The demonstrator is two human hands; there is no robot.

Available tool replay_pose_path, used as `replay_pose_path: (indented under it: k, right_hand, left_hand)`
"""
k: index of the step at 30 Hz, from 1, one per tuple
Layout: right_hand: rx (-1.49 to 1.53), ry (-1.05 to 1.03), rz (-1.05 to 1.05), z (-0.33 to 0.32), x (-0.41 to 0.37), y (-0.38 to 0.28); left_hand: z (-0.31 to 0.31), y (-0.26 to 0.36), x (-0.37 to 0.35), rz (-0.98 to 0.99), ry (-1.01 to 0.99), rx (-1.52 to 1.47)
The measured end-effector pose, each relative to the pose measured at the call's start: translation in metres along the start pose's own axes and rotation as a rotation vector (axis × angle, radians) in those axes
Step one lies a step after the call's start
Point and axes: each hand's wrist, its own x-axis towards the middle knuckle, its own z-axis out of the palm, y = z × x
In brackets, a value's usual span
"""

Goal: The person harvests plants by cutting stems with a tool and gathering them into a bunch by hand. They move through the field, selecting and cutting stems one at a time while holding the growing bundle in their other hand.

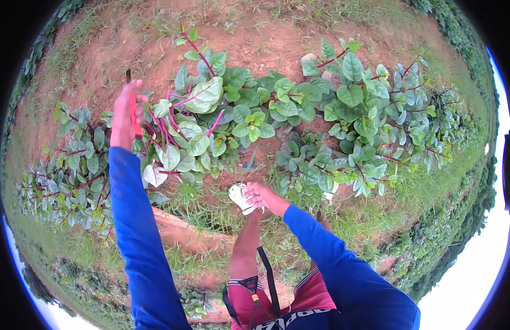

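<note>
With left fingers (133, 88) closed round red stems (133, 116) and right fingers (255, 193) pinching a pale leaf (236, 196), a hard tug could probably snap either.

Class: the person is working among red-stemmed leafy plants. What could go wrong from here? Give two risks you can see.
The left hand grips a thin red item beside the red stems; if it is a blade, it might nick stems or fingers. The right hand pinches a pale object low over the grass; it might slip and get lost there.
</note>
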Motion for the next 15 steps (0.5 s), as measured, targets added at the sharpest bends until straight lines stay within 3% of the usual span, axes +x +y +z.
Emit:
replay_pose_path:
  k: [2, 4, 6, 8, 10, 12, 13, 14, 15]
  right_hand:
    - [0.014, -0.049, -0.077, 0.011, -0.028, -0.017]
    - [0.027, -0.094, -0.146, 0.013, -0.047, -0.035]
    - [0.047, -0.155, -0.207, 0.008, -0.058, -0.053]
    - [0.26, -0.202, -0.242, -0.004, -0.059, -0.078]
    - [0.535, -0.387, -0.301, -0.029, -0.051, -0.094]
    - [0.627, -0.519, -0.264, -0.043, -0.049, -0.117]
    - [0.698, -0.243, -0.218, -0.028, -0.074, -0.134]
    - [0.706, -0.269, -0.155, -0.036, -0.057, -0.131]
    - [0.58, -0.325, -0.126, -0.033, -0.072, -0.139]
  left_hand:
    - [0.05, 0.022, 0.051, -0.026, -0.168, -0.283]
    - [0.101, 0.038, 0.069, -0.01, -0.368, -0.258]
    - [0.151, 0.032, 0.07, -0.08, -0.401, -0.259]
    - [0.187, 0.015, 0.02, 0.051, -0.519, -0.164]
    - [0.208, -0.009, -0.059, 0.203, -0.393, 0.201]
    - [0.22, -0.066, -0.121, 0.45, -0.429, 0.242]
    - [0.219, -0.079, -0.158, 0.325, -0.461, 0.407]
    - [0.218, -0.101, -0.181, 0.264, -0.544, 0.522]
    - [0.219, -0.122, -0.2, 0.379, -0.518, 0.554]
